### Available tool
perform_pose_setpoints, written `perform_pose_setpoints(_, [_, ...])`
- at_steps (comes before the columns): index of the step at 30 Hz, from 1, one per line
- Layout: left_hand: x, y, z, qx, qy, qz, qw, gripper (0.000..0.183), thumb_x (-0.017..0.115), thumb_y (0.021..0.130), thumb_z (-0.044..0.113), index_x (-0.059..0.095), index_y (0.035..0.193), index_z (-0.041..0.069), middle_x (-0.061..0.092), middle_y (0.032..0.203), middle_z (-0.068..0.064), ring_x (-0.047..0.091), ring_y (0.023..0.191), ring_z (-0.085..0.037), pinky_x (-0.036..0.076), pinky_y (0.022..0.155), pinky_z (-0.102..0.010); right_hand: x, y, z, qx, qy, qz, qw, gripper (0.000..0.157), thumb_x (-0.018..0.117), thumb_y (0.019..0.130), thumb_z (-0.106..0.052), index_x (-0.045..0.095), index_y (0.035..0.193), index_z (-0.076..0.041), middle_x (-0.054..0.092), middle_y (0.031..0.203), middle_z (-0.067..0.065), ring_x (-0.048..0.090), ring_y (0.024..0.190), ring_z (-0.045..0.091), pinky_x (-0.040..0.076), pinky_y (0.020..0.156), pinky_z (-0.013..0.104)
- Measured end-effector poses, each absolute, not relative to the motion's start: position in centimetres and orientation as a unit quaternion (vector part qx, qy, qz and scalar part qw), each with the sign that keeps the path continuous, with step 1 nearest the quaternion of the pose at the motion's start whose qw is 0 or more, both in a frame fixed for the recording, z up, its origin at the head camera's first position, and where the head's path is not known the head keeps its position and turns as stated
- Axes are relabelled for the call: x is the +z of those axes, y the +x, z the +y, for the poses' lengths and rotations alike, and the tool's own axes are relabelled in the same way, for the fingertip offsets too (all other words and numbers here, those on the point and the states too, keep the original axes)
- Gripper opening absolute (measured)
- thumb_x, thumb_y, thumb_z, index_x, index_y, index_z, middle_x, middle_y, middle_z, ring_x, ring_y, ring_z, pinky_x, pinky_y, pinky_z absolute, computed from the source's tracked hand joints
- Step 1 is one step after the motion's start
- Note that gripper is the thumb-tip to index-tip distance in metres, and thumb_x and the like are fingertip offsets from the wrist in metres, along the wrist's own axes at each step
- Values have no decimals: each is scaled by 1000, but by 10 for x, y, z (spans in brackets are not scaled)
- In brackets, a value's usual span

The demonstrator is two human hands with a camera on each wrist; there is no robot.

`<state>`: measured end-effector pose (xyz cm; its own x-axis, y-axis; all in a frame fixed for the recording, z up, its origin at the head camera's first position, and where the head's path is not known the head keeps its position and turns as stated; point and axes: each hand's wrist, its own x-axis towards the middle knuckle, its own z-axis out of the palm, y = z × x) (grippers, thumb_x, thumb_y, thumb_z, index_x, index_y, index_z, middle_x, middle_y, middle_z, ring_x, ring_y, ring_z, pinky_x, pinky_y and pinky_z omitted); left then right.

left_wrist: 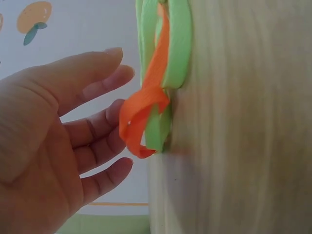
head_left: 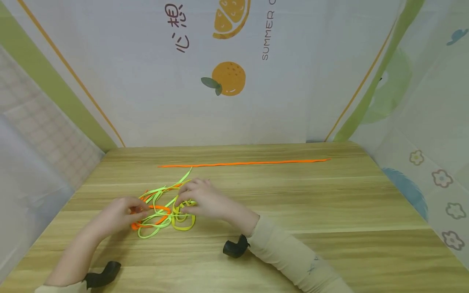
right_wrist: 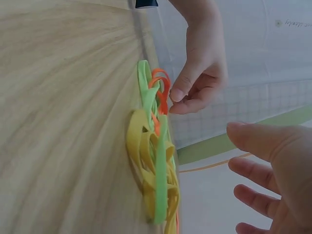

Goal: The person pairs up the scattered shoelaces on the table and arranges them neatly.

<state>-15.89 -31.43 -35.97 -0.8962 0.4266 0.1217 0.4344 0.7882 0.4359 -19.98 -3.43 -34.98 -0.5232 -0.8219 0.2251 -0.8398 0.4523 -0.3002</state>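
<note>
A tangle of flat laces lies on the left half of the table, with green [head_left: 147, 236], orange [head_left: 160, 207] and yellow laces [head_left: 184, 228] looped through one another. My left hand [head_left: 119, 215] hovers at its left side, thumb and fingers loosely bent beside an orange loop [left_wrist: 144, 100] in the left wrist view. Over the yellow part on the right is my right hand [head_left: 205, 199]. Its fingers [right_wrist: 256, 170] are spread and hold nothing in the right wrist view, close to the yellow loops [right_wrist: 138, 134] and a green strand [right_wrist: 161, 180].
One orange lace [head_left: 245, 163] is stretched straight across the back of the wooden table [head_left: 311, 203]. Black curved pieces [head_left: 236, 246] sit by both wrists. Printed cloth [head_left: 271, 106] hangs behind the table and at its sides.
</note>
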Motion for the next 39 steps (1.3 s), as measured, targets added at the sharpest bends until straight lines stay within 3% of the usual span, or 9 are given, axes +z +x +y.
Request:
perform_pose_setpoints(23, [-370,-164,-313,-292,-238,-925,-52,10,77,80,16,72,88,11,64,85,7,54,73,-4,47,62,-25,-378,-209,-65,148,470,-870,-10,22,67,91,-34,68,112,-40,41,145,-8,32,132,16,21,109,40])
perform_pose_setpoints(31, [-368,-160,-312,-301,-251,-917,-67,9,77,81,16,69,83,14,60,80,7,52,71,-5,46,62,-24,-382,-210,-73,155,469,-869,-23,23,63,91,-45,68,112,-41,39,146,-9,28,135,17,21,108,41])
perform_pose_setpoints(39, [-369,-161,-311,-313,-275,-906,-73,9,78,80,17,69,83,15,60,76,10,51,67,-4,45,57,-24,-386,-210,-79,147,458,-876,-17,19,66,91,-38,70,109,-43,37,147,-10,25,136,17,22,107,42])
